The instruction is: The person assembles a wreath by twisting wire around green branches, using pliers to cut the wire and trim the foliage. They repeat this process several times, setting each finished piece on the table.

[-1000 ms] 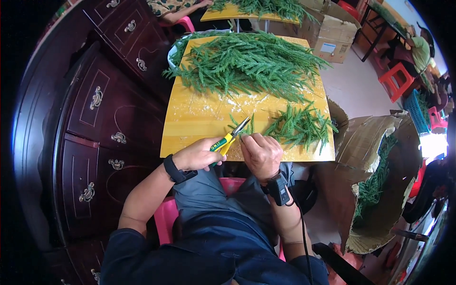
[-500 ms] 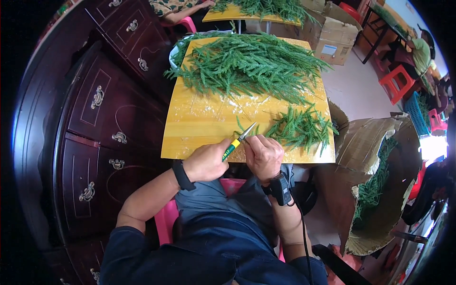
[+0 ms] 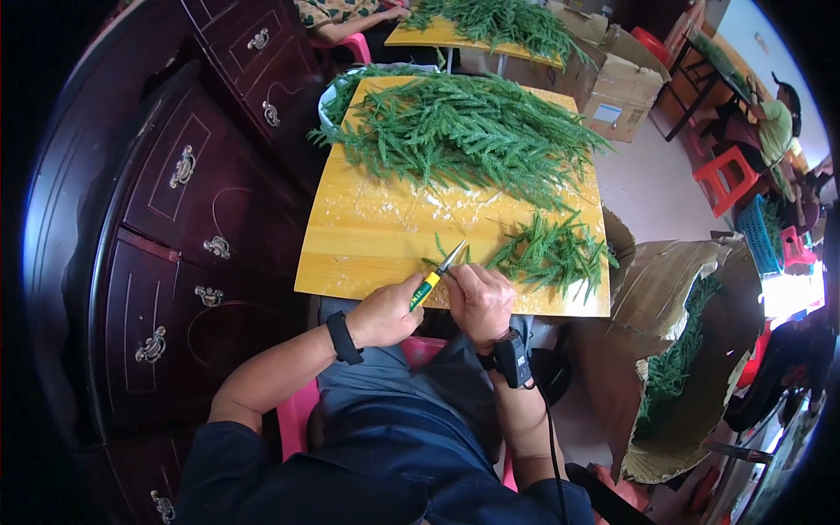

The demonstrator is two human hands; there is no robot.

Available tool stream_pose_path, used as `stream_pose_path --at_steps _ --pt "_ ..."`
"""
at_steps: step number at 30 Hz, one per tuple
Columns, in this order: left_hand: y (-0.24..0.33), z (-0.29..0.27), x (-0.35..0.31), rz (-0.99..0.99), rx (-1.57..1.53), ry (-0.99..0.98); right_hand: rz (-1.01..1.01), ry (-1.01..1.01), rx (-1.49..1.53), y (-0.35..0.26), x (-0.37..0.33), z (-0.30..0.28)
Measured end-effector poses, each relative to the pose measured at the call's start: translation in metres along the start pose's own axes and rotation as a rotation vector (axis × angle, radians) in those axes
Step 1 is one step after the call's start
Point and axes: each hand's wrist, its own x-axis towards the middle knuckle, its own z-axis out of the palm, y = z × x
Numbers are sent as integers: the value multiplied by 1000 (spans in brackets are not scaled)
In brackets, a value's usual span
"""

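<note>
My left hand is closed around a pointed hand tool with a yellow and green handle and a tapering metal tip aimed up and right. Whether it is a pair of pliers or a blade I cannot tell. Right beside it, my right hand is curled with fingers bent down close to the tool's metal part; what it grips is hidden. Small green sprigs show just beyond the tool tip. A small heap of green fern-like sprigs lies to the right of my hands on the yellow table.
A large pile of green branches covers the table's far half, with pale crumbs before it. Dark drawers stand at left. At right is a torn cardboard box holding greenery. Other people sit beyond, near a red stool.
The whole view has shifted slightly, with the table sitting a little lower. Both hands stay close together, the left still gripping the tool; the right hand has barely moved against it.
</note>
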Motion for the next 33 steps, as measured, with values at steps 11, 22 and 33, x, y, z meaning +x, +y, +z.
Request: stream_pose_path --at_steps 11,22,33 --pt "-4 1 6 -3 -54 -5 26 -49 -5 4 1 2" --pt "-9 5 13 -3 -124 -49 67 -92 -32 6 1 -2" --pt "-13 7 23 -142 -357 -185 88 -81 -33 8 2 -6"
